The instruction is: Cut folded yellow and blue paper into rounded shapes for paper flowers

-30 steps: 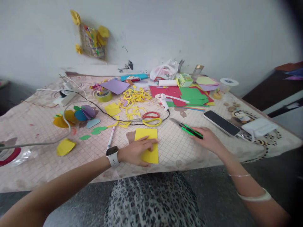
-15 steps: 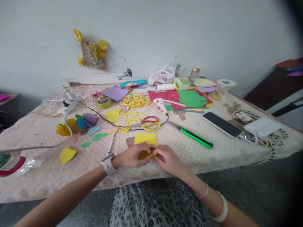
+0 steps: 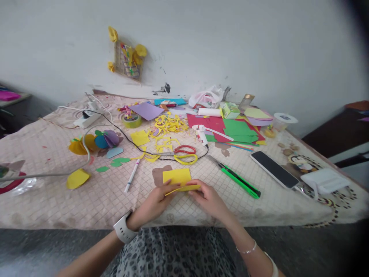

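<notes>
Between my two hands a piece of yellow paper [image 3: 182, 189] is held nearly edge-on, above the near side of the table. My left hand [image 3: 158, 199] pinches its left end, and my right hand [image 3: 208, 198] grips the right end between thumb and fingers. Just beyond them a yellow paper rectangle [image 3: 176, 176] lies flat on the patterned cloth. Scissors [image 3: 186, 154] with red and yellow handles rest farther back. To the right lies a green utility knife [image 3: 239, 180] with its blade out. A white marker [image 3: 132, 177] is left of my left hand.
A white glue gun [image 3: 201, 134] and its black cord lie behind the scissors. Yellow paper scraps [image 3: 168, 125], green sheets [image 3: 239, 130] and a roll of tape [image 3: 132, 121] fill the back. A phone [image 3: 273, 169] is at right; paper balls [image 3: 96, 142] stand at left.
The yellow paper between my hands now shows as a wider, straighter strip, with my hands farther apart. The whole view has shifted a little.
</notes>
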`<state>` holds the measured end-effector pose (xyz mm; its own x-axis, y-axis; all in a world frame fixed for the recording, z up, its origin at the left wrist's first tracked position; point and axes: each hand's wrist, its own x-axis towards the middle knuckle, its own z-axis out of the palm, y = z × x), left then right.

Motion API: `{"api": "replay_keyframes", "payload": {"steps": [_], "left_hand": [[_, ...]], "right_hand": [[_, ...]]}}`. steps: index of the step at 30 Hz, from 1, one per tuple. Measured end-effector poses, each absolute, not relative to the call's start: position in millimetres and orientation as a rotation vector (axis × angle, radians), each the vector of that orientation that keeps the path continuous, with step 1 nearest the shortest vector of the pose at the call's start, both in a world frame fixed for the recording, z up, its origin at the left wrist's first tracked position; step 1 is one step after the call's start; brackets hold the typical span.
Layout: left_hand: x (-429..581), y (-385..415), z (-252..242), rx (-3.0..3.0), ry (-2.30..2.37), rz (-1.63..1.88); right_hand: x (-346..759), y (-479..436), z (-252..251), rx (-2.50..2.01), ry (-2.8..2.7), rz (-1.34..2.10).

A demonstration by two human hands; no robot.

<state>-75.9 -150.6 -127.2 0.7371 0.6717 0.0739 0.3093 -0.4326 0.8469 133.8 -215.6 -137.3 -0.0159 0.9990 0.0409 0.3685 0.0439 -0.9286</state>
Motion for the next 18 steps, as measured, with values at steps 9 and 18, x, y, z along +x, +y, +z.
{"api": "replay_keyframes", "payload": {"steps": [9,18], "left_hand": [[-67.2,-172.8,-135.1,1.733,1.033,0.761],[-57.8,-185.0,-148.1,1.820,1.357,1.011]], "right_hand": [[131.1,-206.6,-144.2,-1.539,-1.403,0.981],[98.8,-205.2,-146.7,-1.884,-1.442,0.447]]}}
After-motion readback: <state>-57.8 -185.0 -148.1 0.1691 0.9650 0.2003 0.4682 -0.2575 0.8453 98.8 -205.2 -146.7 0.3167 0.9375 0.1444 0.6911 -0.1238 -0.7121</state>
